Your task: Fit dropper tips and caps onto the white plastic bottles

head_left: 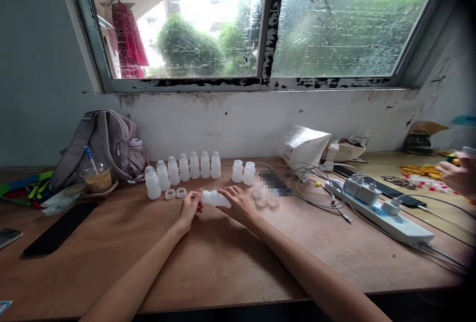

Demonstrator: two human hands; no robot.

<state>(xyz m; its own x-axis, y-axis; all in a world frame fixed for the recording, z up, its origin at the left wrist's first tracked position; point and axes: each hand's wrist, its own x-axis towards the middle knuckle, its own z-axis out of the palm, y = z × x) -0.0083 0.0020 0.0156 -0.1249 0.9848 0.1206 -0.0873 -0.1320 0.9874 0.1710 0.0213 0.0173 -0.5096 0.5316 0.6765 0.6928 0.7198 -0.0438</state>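
While a window (273, 24) spans the wall above the table (223, 272), two hands hold one bottle (214, 198) sideways over the wood.

From where I stand, a backpack (102, 138) slumps at the left, and a power strip (403, 227) with loose cables (347, 219) clutters the right. The left hand (191, 208) pinches the bottle's neck end; the right hand (236, 204) wraps its body. Seven capped bottles (184, 168) stand between them and the wall, two open bottles (249, 174) farther right. Smallest, white rings (170, 197) lie just left, pale rings (273, 206) just right.
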